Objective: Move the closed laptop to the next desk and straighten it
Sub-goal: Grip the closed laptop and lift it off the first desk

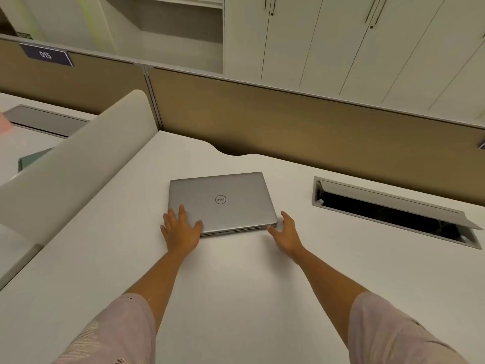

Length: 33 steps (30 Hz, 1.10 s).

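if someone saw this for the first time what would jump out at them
The closed silver laptop lies flat mid-desk, the left hand on its near left corner and the right hand open at its near right corner. To the right, an open cable hatch gapes dark in the white desk.
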Each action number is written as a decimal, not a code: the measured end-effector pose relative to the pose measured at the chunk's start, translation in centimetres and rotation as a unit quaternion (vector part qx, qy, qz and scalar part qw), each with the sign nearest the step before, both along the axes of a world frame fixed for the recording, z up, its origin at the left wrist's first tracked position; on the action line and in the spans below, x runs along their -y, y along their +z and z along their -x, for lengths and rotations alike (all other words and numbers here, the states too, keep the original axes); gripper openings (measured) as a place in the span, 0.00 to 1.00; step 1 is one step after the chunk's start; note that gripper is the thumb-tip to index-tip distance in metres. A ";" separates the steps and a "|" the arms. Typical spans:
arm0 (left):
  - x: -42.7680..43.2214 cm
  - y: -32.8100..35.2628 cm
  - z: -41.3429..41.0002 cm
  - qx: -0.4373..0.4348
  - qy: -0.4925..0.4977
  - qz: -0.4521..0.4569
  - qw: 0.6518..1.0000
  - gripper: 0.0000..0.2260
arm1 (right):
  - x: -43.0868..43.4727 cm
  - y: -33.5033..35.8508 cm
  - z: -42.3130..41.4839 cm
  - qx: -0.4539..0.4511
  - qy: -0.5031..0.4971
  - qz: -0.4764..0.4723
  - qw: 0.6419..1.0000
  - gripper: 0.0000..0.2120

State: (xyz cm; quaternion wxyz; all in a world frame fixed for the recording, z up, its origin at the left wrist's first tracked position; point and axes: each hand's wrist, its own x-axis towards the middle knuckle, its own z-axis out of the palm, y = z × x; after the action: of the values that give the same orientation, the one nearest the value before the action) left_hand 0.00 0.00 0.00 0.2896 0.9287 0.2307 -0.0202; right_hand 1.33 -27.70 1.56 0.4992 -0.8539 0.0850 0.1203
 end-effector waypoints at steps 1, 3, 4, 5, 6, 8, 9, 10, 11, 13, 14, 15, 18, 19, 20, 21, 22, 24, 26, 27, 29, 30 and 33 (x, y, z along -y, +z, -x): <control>0.0 -0.1 -0.3 -0.013 0.020 0.003 1.000 0.37 | -0.3 0.0 -0.5 -0.005 -0.007 -0.017 1.000 0.34; 0.0 -0.3 -1.0 -0.044 0.061 0.017 0.997 0.41 | -0.8 0.3 -1.4 -0.034 -0.008 -0.046 0.998 0.31; 0.0 -0.3 -1.3 -0.053 0.074 0.024 0.996 0.43 | -1.1 0.6 -1.7 -0.049 -0.015 -0.064 0.997 0.30; 0.2 -0.4 -1.5 -0.054 0.087 0.029 0.994 0.44 | -1.3 0.6 -2.1 -0.061 -0.024 -0.078 0.995 0.28; 0.3 -0.4 -1.8 -0.053 0.102 0.035 0.993 0.45 | -1.4 0.7 -2.4 -0.070 -0.033 -0.081 0.994 0.27; 0.5 -0.4 -2.2 -0.042 0.141 0.049 0.988 0.48 | -1.4 0.6 -3.2 -0.071 -0.057 -0.084 0.992 0.26; 0.6 -0.2 -2.3 -0.036 0.161 0.052 0.985 0.48 | -1.4 0.6 -3.5 -0.071 -0.067 -0.083 0.992 0.25; 0.7 -0.1 -2.5 -0.031 0.181 0.058 0.981 0.48 | -1.3 0.6 -3.7 -0.072 -0.077 -0.080 0.991 0.23; 0.7 0.1 -2.7 -0.024 0.204 0.070 0.976 0.46 | -1.1 0.7 -3.9 -0.075 -0.083 -0.077 0.991 0.21; 0.4 0.4 -3.1 -0.004 0.248 0.107 0.963 0.40 | -0.7 0.6 -4.3 -0.086 -0.086 -0.087 0.989 0.18; 0.2 0.5 -3.3 0.001 0.262 0.123 0.957 0.39 | -0.4 0.5 -4.5 -0.097 -0.087 -0.102 0.986 0.20; -0.1 0.6 -3.4 -0.002 0.268 0.136 0.954 0.38 | -0.3 0.7 -4.6 -0.112 -0.092 -0.119 0.982 0.25; -0.8 1.2 -3.3 -0.034 0.275 0.162 0.947 0.43 | -0.1 1.2 -4.9 -0.146 -0.105 -0.136 0.974 0.34; -0.9 1.4 -3.3 -0.045 0.275 0.168 0.946 0.45 | -0.2 1.4 -5.0 -0.153 -0.104 -0.133 0.974 0.34; -1.0 1.7 -3.2 -0.055 0.275 0.172 0.945 0.47 | -0.3 1.6 -5.0 -0.156 -0.100 -0.127 0.974 0.32; -1.0 2.0 -3.1 -0.065 0.273 0.172 0.944 0.48 | -0.4 1.8 -5.0 -0.156 -0.095 -0.118 0.976 0.30; -1.0 2.2 -3.0 -0.077 0.269 0.169 0.945 0.49 | -0.5 1.9 -5.0 -0.155 -0.089 -0.107 0.978 0.27; -1.1 2.8 -2.6 -0.101 0.256 0.163 0.947 0.48 | -0.6 2.1 -4.9 -0.157 -0.085 -0.089 0.980 0.26; -1.2 3.2 -2.2 -0.117 0.247 0.168 0.947 0.46 | -0.7 2.1 -4.4 -0.180 -0.089 -0.075 0.977 0.31; -1.2 3.3 -1.9 -0.122 0.243 0.171 0.947 0.45 | -0.6 2.1 -4.0 -0.196 -0.091 -0.057 0.975 0.37; -0.9 3.3 -1.0 -0.131 0.234 0.174 0.948 0.46 | -0.4 1.9 -2.7 -0.213 -0.086 -0.006 0.973 0.43; -0.6 3.3 -0.5 -0.137 0.230 0.172 0.948 0.46 | -0.2 1.9 -2.0 -0.215 -0.084 0.013 0.973 0.44; 0.6 3.2 1.3 -0.150 0.223 0.164 0.949 0.48 | 0.7 1.9 0.1 -0.220 -0.096 0.039 0.970 0.43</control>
State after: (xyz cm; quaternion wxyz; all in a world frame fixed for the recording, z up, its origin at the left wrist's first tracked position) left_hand -1.26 -0.65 3.19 0.3974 0.7792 0.4664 -0.1317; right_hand 1.20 -28.44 3.42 0.4442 -0.8129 0.2790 0.2529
